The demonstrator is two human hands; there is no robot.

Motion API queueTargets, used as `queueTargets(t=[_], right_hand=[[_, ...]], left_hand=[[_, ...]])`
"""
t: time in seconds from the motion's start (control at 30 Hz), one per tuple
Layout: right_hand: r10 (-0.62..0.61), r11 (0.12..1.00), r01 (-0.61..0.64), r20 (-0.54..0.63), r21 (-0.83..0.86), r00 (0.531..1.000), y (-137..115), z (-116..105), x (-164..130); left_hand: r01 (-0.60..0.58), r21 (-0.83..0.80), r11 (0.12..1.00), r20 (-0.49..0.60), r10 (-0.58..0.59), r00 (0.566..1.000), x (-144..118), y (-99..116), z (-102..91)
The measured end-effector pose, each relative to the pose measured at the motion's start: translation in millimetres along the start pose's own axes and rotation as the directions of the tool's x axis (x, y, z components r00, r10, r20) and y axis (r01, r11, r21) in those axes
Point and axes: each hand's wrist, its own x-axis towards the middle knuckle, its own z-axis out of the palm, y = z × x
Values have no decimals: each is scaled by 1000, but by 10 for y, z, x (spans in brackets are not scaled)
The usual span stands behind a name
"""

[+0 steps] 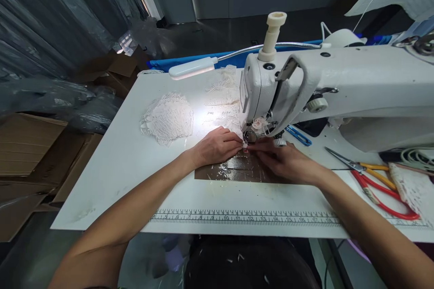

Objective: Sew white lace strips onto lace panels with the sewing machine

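White lace piece (pixel 244 144), tiny, lies under the needle of the sewing machine (pixel 305 95), directly between both sets of fingertips. Left hand (pixel 217 146) and right hand (pixel 283 159) pinch it from either side, about equally near, forearms resting on the table (pixel 118 162).

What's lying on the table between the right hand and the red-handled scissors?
In the head view, nothing: bare white table separates the right hand from the red-handled scissors; the blue clip lies farther back.
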Motion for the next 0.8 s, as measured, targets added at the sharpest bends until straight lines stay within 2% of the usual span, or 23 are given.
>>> queueTargets(t=[0.07,0.13,0.2,0.27,0.47,0.63,0.8], right_hand=[[109,983,-112,32,143,994,47,-45,42],[178,964,-166,-43,206,983,93,-20,61],[207,966,-181,-135,185,969,120,51,52],[198,976,-179,-166,126,966,128,122,25],[12,993,-29,-148,-112,989,121,182,-60],[-166,935,128,-89,-332,982,99,186,-78],[-215,908,155,-113,-389,970,9,172,-65]], left_hand=[[-13,11,1000,-9,13,1000,-3,-3,11],[-25,27,999,-21,25,999,-5,-5,21],[-38,44,998,-35,39,999,-7,-3,27],[-45,60,997,-42,47,998,-8,4,27],[-41,87,995,-27,44,999,-5,27,10],[-82,116,990,-6,83,997,1,36,-8],[-86,120,989,86,76,993,15,68,-75]])
